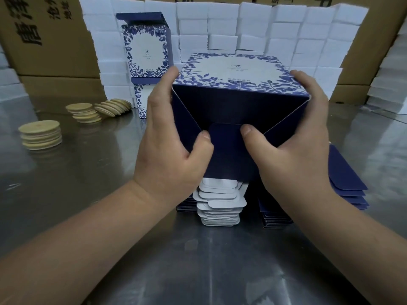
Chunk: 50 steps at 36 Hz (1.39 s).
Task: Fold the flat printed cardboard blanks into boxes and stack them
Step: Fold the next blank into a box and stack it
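— Box (pixel 240 69) held where?

— Up off the steel table (pixel 220 271), directly above the pile of flat blanks (pixel 220 208), close to the body. Clasped by the left hand (pixel 174 139) on one side wall and by the right hand (pixel 293 133) on the other, with fingers wrapped round the far edges and both thumbs pressed onto the dark blue end flap (pixel 224 150). Side flaps already folded in at a slant beneath it.

— Heavy? Delicate?

— Judged light and hollow. Thin printed card: stiff along the creases, easily dented across a flat panel, likely a little slick from the glossy print. Best taken by the side walls near the corners, much as seen then, with thumb pressure kept to the flaps alone. Could buckle if squeezed mid-panel, or spring open again if let go before tucking.

— Pointed which way?

— Lay on its side: floral face upward, flap end toward the wearer, other end toward the wall of white blocks (pixel 242 29). Probably ran lengthwise away from the body, roughly level. Guessed from the finished boxes (pixel 146 56) standing at the back left, plainly taller than wide. Far end hidden, so whether shut or open there, impossible to say.
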{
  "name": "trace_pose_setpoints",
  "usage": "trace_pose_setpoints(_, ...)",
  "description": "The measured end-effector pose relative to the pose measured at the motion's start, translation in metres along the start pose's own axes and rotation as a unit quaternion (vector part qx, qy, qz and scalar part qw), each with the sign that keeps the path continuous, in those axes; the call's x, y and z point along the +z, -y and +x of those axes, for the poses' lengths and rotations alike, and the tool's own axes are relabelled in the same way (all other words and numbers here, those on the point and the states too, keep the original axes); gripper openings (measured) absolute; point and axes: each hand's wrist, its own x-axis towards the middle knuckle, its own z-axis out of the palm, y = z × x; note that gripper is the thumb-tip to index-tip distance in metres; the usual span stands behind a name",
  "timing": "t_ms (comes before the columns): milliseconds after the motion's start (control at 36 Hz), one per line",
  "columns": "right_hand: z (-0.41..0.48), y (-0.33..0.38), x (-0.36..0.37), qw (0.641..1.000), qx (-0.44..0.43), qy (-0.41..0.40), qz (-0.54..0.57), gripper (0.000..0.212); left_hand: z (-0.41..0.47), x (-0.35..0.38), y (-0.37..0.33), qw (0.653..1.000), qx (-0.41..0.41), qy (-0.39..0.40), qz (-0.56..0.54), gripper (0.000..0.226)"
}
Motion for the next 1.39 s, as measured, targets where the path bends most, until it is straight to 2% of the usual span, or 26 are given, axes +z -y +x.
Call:
trace_pose_setpoints(111,-0.001,0.000,0.000,1.000,-0.004,0.008,0.010,0.080,-0.001,0.002,0.002,0.999,0.036,0.002,-0.001,0.076)
trace_pose_setpoints(194,-0.002,0.003,0.000,1.000,-0.012,0.016,0.016,0.074,0.000,0.001,0.003,0.999,0.039,-0.003,-0.010,0.073)
trace_pose_setpoints(333,-0.002,0.005,0.002,1.000,-0.008,0.017,0.012,0.066,0.001,0.000,0.005,1.000,0.008,-0.005,0.011,0.078)
trace_pose_setpoints(583,-0.002,-0.004,0.003,1.000,-0.014,0.008,0.005,0.067,0.001,0.004,0.001,0.999,-0.013,-0.038,-0.007,0.064)
trace_pose_setpoints(1167,-0.001,-0.007,0.007,1.000,-0.026,-0.013,-0.009,0.068,0.002,0.005,-0.001,0.997,-0.016,-0.076,0.003,0.072)
trace_pose_setpoints(1306,-0.002,-0.006,0.007,1.000,-0.023,-0.014,-0.007,0.067,0.000,0.005,0.001,0.998,-0.004,-0.058,-0.007,0.067)
trace_pose_setpoints(1389,-0.004,-0.006,0.005,1.000,-0.008,-0.002,-0.010,0.076,-0.002,0.004,0.004,0.999,0.012,-0.031,-0.003,0.070)
